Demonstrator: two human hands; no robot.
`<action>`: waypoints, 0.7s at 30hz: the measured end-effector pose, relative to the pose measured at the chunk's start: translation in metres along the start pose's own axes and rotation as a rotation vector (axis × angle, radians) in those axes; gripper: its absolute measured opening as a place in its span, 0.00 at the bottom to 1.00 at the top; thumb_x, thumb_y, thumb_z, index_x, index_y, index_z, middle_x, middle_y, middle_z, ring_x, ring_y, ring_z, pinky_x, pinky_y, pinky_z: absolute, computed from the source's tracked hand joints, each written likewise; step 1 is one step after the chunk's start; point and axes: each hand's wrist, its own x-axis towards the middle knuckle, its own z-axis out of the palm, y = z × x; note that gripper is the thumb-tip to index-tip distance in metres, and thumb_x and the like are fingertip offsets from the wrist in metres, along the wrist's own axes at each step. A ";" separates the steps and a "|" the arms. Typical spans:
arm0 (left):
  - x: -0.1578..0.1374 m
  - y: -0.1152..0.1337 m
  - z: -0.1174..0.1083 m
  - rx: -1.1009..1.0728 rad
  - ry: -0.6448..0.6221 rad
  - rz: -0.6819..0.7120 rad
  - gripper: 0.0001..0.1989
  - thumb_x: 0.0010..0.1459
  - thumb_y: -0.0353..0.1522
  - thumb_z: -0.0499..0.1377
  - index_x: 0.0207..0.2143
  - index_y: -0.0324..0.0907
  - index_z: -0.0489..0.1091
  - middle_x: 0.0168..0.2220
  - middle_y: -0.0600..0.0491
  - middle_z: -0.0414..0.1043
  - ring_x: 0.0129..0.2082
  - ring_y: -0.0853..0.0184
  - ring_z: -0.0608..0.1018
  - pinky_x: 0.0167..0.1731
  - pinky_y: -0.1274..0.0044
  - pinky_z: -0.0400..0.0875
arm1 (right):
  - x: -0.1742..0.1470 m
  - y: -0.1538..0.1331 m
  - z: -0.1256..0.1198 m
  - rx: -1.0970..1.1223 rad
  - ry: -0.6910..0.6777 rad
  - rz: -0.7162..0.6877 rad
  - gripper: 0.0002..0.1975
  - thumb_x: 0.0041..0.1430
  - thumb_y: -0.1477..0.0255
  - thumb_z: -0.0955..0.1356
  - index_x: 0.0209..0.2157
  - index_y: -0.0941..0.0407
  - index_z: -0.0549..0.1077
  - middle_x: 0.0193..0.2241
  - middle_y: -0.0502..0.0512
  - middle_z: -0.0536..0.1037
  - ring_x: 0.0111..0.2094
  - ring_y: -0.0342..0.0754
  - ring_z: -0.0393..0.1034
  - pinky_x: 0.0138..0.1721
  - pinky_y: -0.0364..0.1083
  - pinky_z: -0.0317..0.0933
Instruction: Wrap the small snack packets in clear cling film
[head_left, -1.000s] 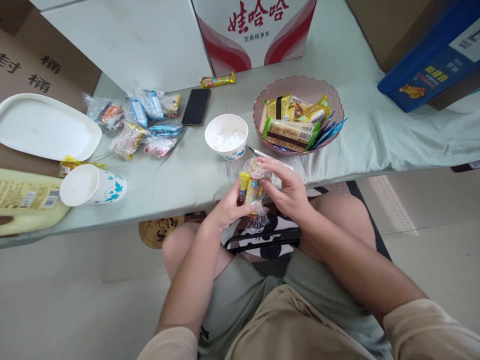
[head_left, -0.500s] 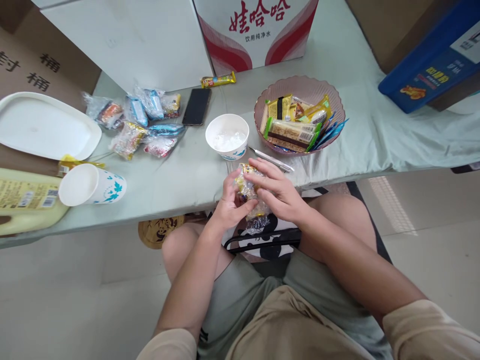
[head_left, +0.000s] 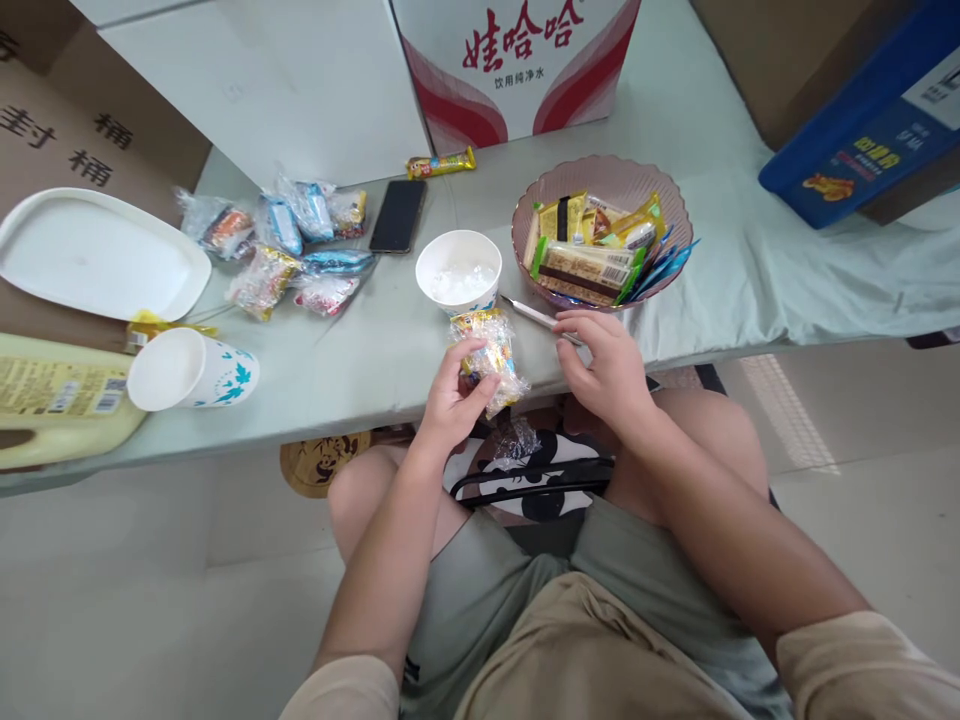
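A snack packet in clear plastic wrap, printed yellow, is in my left hand, whose thumb and fingers close around its left side. The packet is at the table's front edge, just below a white paper cup with clear plastic inside. My right hand is to the right, its thumb and bent fingers closed at the rear end of a slim silver pen-like tool. That tool lies on the table with its pointed tip towards the cup. The fingers partly hide its rear end.
A pink scalloped bowl of snacks stands behind my right hand. Several wrapped snack bundles and a phone lie to the left. Nearby are a tipped paper cup, white tray, yellow jug and boxes.
My right hand has left the packet and moved right to the pen-like tool. My left hand keeps hold of the packet, which now shows more fully. The view has shifted slightly.
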 end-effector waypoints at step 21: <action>0.000 -0.003 -0.013 0.167 0.186 0.095 0.19 0.65 0.46 0.57 0.54 0.48 0.65 0.48 0.50 0.71 0.43 0.67 0.76 0.41 0.75 0.73 | -0.004 -0.007 -0.008 0.814 -0.316 0.714 0.15 0.53 0.67 0.64 0.39 0.58 0.75 0.26 0.52 0.72 0.19 0.40 0.57 0.19 0.42 0.51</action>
